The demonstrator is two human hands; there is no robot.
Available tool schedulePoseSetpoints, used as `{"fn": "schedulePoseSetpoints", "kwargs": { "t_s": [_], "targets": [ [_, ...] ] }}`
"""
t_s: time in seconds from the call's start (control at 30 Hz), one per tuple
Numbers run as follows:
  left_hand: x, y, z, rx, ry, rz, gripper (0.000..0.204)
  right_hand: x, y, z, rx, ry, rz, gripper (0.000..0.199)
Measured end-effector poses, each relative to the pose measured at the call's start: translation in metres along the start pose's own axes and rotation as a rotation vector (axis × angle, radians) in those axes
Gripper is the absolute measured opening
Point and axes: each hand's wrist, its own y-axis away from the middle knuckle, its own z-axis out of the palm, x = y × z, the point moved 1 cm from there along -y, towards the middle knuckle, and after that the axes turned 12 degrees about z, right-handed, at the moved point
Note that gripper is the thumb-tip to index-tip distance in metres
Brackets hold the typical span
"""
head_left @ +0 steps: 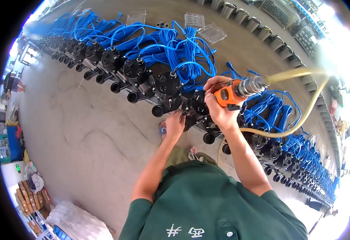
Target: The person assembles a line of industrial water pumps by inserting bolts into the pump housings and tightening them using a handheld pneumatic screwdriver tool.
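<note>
My right hand (224, 116) grips an orange air screwdriver (231, 94), with a metal coupling and a yellowish air hose (315, 102) at its rear. The tool is held over the black submersible-style pump (195, 103) in front of me; its tip is hidden behind my hand. My left hand (175, 125) is closed, fingertips pinched against the near side of that same pump; whatever is between them cannot be made out. Just left stands another black pump (168, 90) with a round top, a side outlet and a blue cable (191, 64).
A long row of similar pumps (135, 72) runs diagonally to both sides, with coiled blue cables behind it. Clear plastic trays (213, 33) lie beyond the coils. Metal cylinders (253, 25) line the far side. Grey floor (103, 120) spreads at left, with stacked cartons (29, 196) farther off.
</note>
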Motion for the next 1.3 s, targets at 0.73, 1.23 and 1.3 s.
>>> {"fn": "schedulePoseSetpoints", "kwargs": {
  "t_s": [0.73,1.23,1.3],
  "targets": [
    [-0.010,-0.006,-0.003,-0.022,0.057,0.148,0.013,0.061,0.001,0.029,-0.317,-0.120,0.135,0.026],
    [0.130,-0.204,-0.160,-0.040,-0.014,0.404,0.007,0.004,-0.007,-0.027,-0.115,0.079,-0.044,0.026],
    [0.138,-0.266,-0.134,-0.277,-0.117,0.526,0.010,0.002,-0.009,-0.028,-0.031,0.119,-0.144,0.023]
  ]
}}
